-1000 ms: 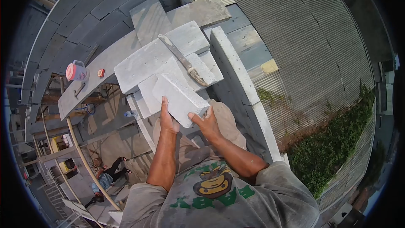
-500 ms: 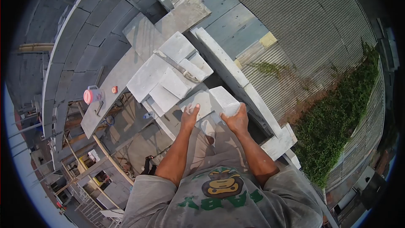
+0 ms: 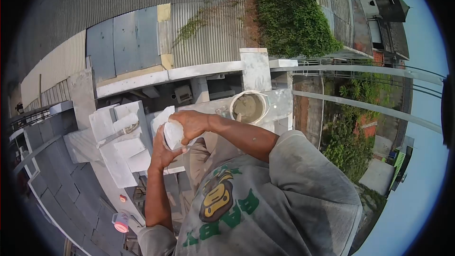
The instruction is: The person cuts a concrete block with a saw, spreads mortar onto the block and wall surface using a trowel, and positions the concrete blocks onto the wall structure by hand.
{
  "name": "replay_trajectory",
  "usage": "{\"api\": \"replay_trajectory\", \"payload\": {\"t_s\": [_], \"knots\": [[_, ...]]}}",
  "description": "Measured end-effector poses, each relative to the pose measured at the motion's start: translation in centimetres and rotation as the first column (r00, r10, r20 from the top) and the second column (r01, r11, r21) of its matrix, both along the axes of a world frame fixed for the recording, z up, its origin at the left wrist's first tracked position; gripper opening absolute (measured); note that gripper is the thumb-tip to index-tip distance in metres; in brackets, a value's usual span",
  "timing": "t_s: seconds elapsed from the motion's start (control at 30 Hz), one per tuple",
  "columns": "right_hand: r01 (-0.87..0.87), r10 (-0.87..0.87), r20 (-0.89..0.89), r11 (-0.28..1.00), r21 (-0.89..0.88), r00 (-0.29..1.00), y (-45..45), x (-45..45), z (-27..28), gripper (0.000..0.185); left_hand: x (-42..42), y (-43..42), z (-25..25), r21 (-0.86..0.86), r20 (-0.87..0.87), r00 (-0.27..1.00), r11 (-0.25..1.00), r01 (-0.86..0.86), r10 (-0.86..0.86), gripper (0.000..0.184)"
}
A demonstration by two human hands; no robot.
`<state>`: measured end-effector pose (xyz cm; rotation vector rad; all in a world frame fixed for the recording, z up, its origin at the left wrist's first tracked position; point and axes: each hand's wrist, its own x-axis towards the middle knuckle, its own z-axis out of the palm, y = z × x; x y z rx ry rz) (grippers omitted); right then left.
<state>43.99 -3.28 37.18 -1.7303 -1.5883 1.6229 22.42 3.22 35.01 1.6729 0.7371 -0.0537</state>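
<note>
A small white block piece [image 3: 173,134] is held between my two hands in front of my lap. My left hand [image 3: 162,152] grips its lower left side, and my right hand [image 3: 190,125] wraps round its upper right side. To the left, a saw-like tool with a worn handle [image 3: 130,128] lies on stacked white blocks [image 3: 113,159]. A round bucket of grey mortar [image 3: 250,107] stands on the plank right of my hands, with a tool handle sticking up inside it.
A pink-lidded jug [image 3: 121,223] and a small red box [image 3: 122,198] sit on the board at lower left. A narrow white wall [image 3: 199,70] runs beyond my hands, with a corrugated roof [image 3: 208,33] behind it. Open gaps show below the wall.
The view has swung right, bringing the mortar bucket into sight. My left hand, apart from the block half a second ago, now holds it together with my right hand.
</note>
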Motion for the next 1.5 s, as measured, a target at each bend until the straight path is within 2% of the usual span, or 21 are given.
{"api": "replay_trajectory", "payload": {"t_s": [0.03,0.13,0.17,0.23,0.27,0.3,0.33,0.37,0.4,0.43,0.5,0.6,0.7,0.77,0.9,1.0,1.1,1.2,1.33,1.4,1.5], "knots": [[0.053,-0.054,-0.059,0.998,-0.026,0.997,-1.1,-0.2,0.5,0.085,0.2,0.0,0.5,-0.126,0.015,1.0,0.992,0.002,0.0,0.108],[0.45,-0.463,-0.011,0.854,0.26,0.886,-7.5,-1.9,-1.3,0.081,2.6,-0.2,1.9,0.007,-0.072,0.991,0.994,0.112,-0.111,0.092],[0.518,-0.547,0.071,0.821,0.242,0.834,-9.1,-1.8,-0.9,0.078,3.2,-0.4,2.2,0.055,-0.175,0.978,0.99,0.128,-0.117,0.086],[0.719,-0.716,0.119,0.695,0.027,0.688,-13.9,-1.0,-4.2,0.08,2.5,-0.9,0.8,-0.022,-0.169,0.981,0.996,0.09,-0.092,0.086],[0.795,-0.772,0.21,0.606,-0.039,0.599,-15.9,0.4,-1.9,0.078,2.6,-1.0,0.1,-0.054,-0.16,0.985,0.997,0.063,-0.071,0.086],[0.856,-0.802,0.32,0.512,-0.066,0.504,-19.9,0.5,-6.5,0.072,2.4,-1.1,0.1,-0.095,-0.155,0.987,0.995,0.037,-0.052,0.083],[0.866,-0.742,0.463,0.484,-0.128,0.484,-22.9,1.5,-6.9,0.073,2.3,-1.1,0.3,-0.121,-0.173,0.983,0.992,0.033,-0.054,0.082],[0.899,-0.698,0.569,0.372,-0.23,0.435,-25.3,2.5,-7.2,0.067,2.3,-1.1,0.6,-0.144,-0.192,0.98,0.989,0.025,-0.053,0.081],[0.93,-0.724,0.583,0.297,-0.219,0.368,-29.1,2.9,-10.0,0.064,2.7,-1.0,0.8,-0.167,-0.214,0.976,0.986,0.013,-0.049,0.08],[0.951,-0.741,0.597,0.221,-0.214,0.307,-32.4,2.8,-12.7,0.061,3.3,-1.0,1.7,-0.153,-0.243,0.968,0.988,0.027,-0.064,0.069],[0.977,-0.751,0.641,0.027,-0.213,0.161,-35.5,3.4,-13.4,0.057,4.9,-1.2,2.7,-0.193,-0.279,0.959,0.981,-0.008,-0.047,0.07],[0.963,-0.702,0.697,-0.063,-0.263,0.145,-38.0,3.2,-19.3,0.055,7.5,-2.0,2.5,-0.212,-0.341,0.938,0.977,-0.021,-0.054,0.069],[0.93,-0.744,0.648,-0.102,-0.352,0.163,-36.6,4.0,-23.7,0.054,9.1,-2.5,-0.4,-0.174,-0.404,0.909,0.984,0.034,-0.103,0.07],[0.886,-0.755,0.627,-0.142,-0.441,0.191,-35.0,6.0,-26.1,0.049,11.1,-3.7,-3.0,-0.228,-0.436,0.89,0.973,0.031,-0.13,0.071],[0.874,-0.694,0.702,-0.229,-0.428,0.162,-34.3,6.2,-37.0,0.038,14.8,-6.5,-8.7,-0.27,-0.448,0.865,0.956,0.11,-0.226,0.072],[0.897,-0.657,0.728,-0.18,-0.403,0.195,-34.2,5.6,-43.1,0.038,17.9,-8.0,-12.2,-0.328,-0.496,0.815,0.933,0.145,-0.301,0.069],[0.796,-0.743,0.628,-0.225,-0.562,0.232,-34.7,7.0,-43.3,0.045,19.7,-9.1,-14.7,-0.378,-0.509,0.813,0.922,0.083,-0.282,0.072],[0.746,-0.799,0.537,-0.18,-0.641,0.269,-35.3,7.8,-41.1,0.047,21.5,-9.7,-15.8,-0.469,-0.57,0.785,0.88,-0.069,-0.242,0.074],[0.832,-0.654,0.666,-0.098,-0.545,0.359,-38.0,6.0,-38.6,0.039,21.9,-10.1,-17.9,-0.541,-0.55,0.807,0.828,-0.15,-0.213,0.068],[0.869,-0.567,0.726,-0.033,-0.493,0.39,-39.0,5.7,-37.2,0.034,21.8,-10.2,-18.9,-0.52,-0.539,0.817,0.844,-0.131,-0.205,0.076],[0.899,-0.56,0.752,-0.03,-0.436,0.346,-40.1,4.9,-41.6,0.027,21.4,-9.5,-20.1,-0.495,-0.539,0.809,0.865,-0.079,-0.234,0.074]]}}
